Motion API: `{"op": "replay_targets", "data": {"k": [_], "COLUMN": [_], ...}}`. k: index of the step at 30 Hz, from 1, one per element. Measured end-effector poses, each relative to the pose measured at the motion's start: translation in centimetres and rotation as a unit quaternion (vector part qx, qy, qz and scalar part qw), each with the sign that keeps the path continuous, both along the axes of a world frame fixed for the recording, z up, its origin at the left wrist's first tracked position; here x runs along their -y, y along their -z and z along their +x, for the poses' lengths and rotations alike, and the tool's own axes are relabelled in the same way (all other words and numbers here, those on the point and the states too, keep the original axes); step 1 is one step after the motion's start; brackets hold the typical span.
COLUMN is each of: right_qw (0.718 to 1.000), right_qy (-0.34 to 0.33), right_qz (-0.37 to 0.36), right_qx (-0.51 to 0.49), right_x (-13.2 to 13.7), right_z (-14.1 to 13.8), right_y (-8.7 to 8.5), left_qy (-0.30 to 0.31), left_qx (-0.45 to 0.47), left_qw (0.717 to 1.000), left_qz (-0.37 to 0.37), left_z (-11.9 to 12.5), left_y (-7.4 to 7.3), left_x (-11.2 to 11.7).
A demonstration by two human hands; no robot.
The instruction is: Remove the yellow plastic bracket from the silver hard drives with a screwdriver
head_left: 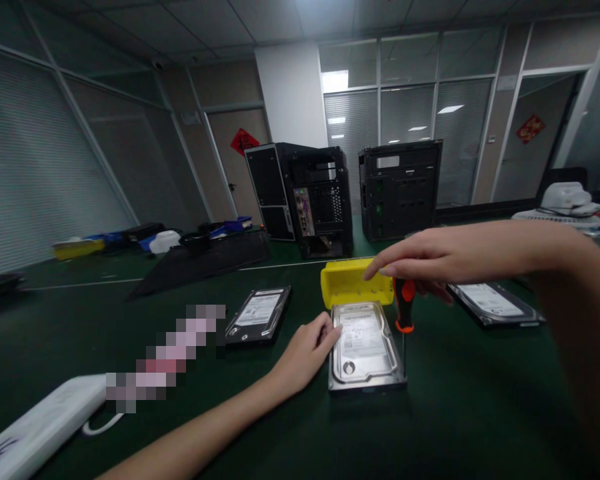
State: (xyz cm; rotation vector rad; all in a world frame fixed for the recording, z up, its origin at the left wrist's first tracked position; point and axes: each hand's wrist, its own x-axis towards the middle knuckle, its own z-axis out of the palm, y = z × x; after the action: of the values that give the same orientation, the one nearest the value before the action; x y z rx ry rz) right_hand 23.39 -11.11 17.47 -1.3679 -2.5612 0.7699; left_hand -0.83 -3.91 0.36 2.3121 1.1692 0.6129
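A silver hard drive (pixel 365 347) lies flat on the green table (pixel 455 413) in front of me. My left hand (pixel 307 350) rests against its left edge, fingers curled and touching the casing. My right hand (pixel 420 260) hovers above the drive's far end, closed around a screwdriver with an orange and black handle (pixel 405 303), its thin shaft pointing down toward the drive's right edge. A yellow plastic tray (pixel 347 283) sits just behind the drive.
Two more hard drives lie on the table, one at left (pixel 257 315) and one at right (pixel 495 303). Two open black computer cases (pixel 305 200) (pixel 400 190) stand at the back. A white device with a cable (pixel 40 427) lies near left.
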Motion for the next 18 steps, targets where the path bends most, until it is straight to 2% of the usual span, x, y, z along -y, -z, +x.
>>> {"op": "replay_targets", "data": {"k": [9, 18], "right_qw": [1.000, 1.000], "right_qy": [-0.014, 0.007], "right_qz": [-0.019, -0.009], "right_qx": [-0.002, 0.012], "right_x": [-0.32, -0.13], "right_z": [-0.08, -0.06], "right_y": [0.18, 0.18], "left_qy": [0.000, 0.002], "left_qx": [-0.003, -0.005], "left_qw": [1.000, 1.000], "left_qz": [0.002, -0.003], "left_z": [0.05, 0.00], "left_y": [-0.05, -0.14], "left_x": [-0.03, 0.10]}}
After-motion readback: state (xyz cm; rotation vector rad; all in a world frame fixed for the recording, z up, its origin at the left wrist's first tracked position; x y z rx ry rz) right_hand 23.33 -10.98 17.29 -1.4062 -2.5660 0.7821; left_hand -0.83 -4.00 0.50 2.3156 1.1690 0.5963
